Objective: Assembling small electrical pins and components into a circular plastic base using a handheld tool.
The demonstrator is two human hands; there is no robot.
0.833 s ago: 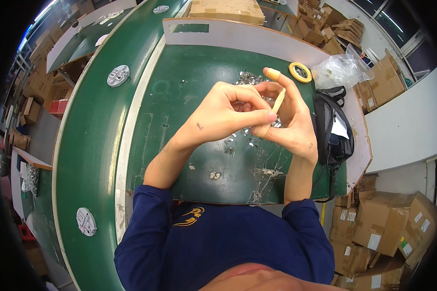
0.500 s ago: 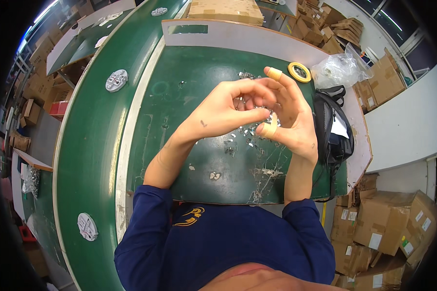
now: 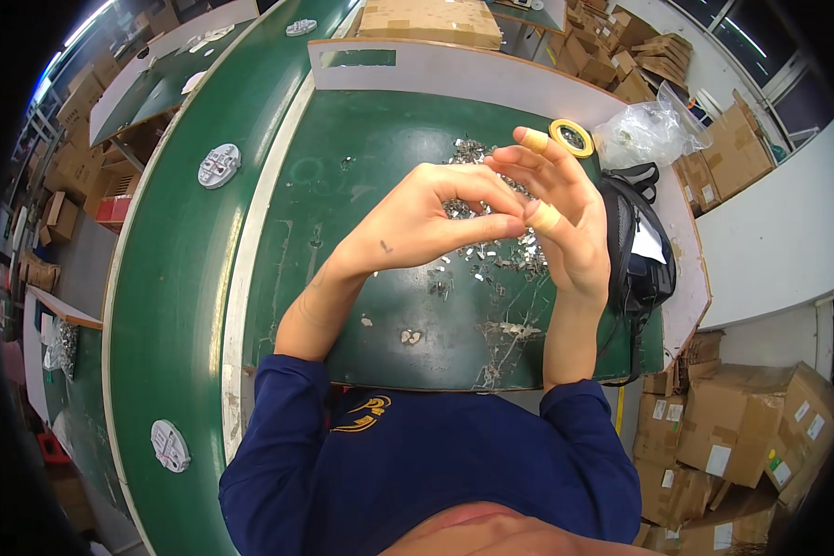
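Note:
My left hand (image 3: 440, 215) is raised above the green bench, its thumb and fingers brought together in a pinch. Anything between those fingertips is too small or hidden to make out. Close on its right is my right hand (image 3: 574, 222), palm turned inward, with the fingers stretched and apart. Yellow tape wraps a finger and the thumb of this hand, and its thumb tip meets the left fingertips. Behind and below both hands lies a loose pile of small shiny metal pieces (image 3: 473, 153), partly covered by them.
A yellow tape roll (image 3: 572, 138), a clear plastic bag (image 3: 653, 132) and a black backpack (image 3: 638, 250) line the bench's right side. Left of the bench runs a green conveyor (image 3: 181, 306) carrying several pale round parts (image 3: 220, 166). Cardboard boxes (image 3: 737, 422) are stacked at the right.
My left fingers have closed from a loose curve into a pinch. My right hand has opened slightly, uncovering more of the metal pieces. The round parts on the conveyor have shifted slightly nearer.

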